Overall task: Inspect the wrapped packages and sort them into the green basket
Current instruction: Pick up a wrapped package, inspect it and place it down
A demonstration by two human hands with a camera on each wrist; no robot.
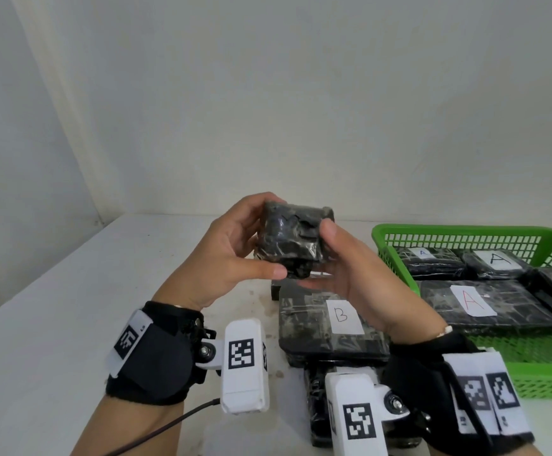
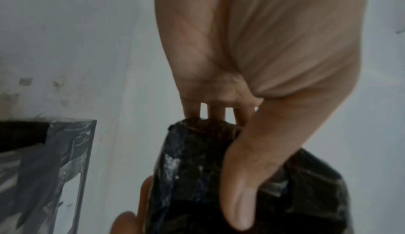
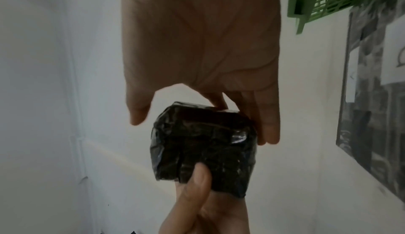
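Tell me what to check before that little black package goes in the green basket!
1. Firm grip: ok. The left hand holds the small black package with thumb below and fingers on top; the right hand touches its other side.
2. Label read: cannot tell. No letter shows on this package in any view.
3. Basket within reach: ok. The green basket sits just to the right.
4. What belongs inside: ok. The packages in the basket that show a letter read A, like the red-A package.
5. Keep apart: ok. The B package lies on the table, outside the basket.
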